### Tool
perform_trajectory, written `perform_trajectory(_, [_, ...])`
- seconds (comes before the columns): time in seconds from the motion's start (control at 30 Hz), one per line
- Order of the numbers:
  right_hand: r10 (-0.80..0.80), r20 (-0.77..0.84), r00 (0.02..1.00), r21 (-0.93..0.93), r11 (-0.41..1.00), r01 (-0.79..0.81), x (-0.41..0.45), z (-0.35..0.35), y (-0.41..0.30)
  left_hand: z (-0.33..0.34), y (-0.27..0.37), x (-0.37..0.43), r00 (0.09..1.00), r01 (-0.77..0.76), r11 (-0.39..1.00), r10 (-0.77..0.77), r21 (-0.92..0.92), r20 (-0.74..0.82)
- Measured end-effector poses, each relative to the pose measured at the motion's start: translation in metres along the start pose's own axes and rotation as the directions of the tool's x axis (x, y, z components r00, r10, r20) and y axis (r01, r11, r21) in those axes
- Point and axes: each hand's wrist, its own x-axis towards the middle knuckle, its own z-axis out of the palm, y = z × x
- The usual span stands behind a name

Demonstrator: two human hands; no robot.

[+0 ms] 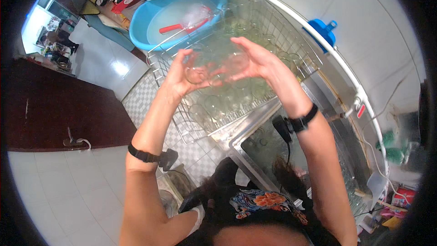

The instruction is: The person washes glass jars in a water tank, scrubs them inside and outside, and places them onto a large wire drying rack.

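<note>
My left hand [186, 75] curls around a clear drinking glass [197, 74], its thumb up and its fingers beneath. My right hand [251, 61] holds another clear glass [236, 63] close beside the first. Both glasses look blurred and their outlines are hard to make out. Under my hands stands a wire rack [286, 24] that holds many clear glasses [213, 104], packed side by side. Dark straps with small devices sit on both my forearms.
A blue plastic basin [138, 30] with cloudy water and a red-handled item [170, 28] stands beyond the rack. A steel sink [239, 152] with water lies at the lower right. A white pipe [351, 68] runs along the wall; a blue dustpan-like item [321, 32] hangs there.
</note>
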Motion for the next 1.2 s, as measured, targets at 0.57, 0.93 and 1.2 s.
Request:
perform_trajectory(0.57, [0.131, -0.023, 0.991, 0.416, 0.903, -0.11, 0.157, -0.007, -0.036, -0.091, 0.087, 0.091, 0.989, 0.094, 0.823, -0.141, -0.56, -0.042])
perform_trajectory(0.93, [-0.111, -0.209, 0.972, 0.344, 0.922, 0.18, 0.131, 0.034, -0.041, -0.089, 0.097, 0.084, 0.999, 0.009, 0.808, 0.018, -0.589, 0.04])
perform_trajectory(1.2, [-0.269, -0.139, 0.953, 0.277, 0.913, 0.299, 0.141, 0.037, -0.017, -0.09, 0.09, 0.086, 0.985, -0.162, 0.695, 0.152, -0.701, -0.077])
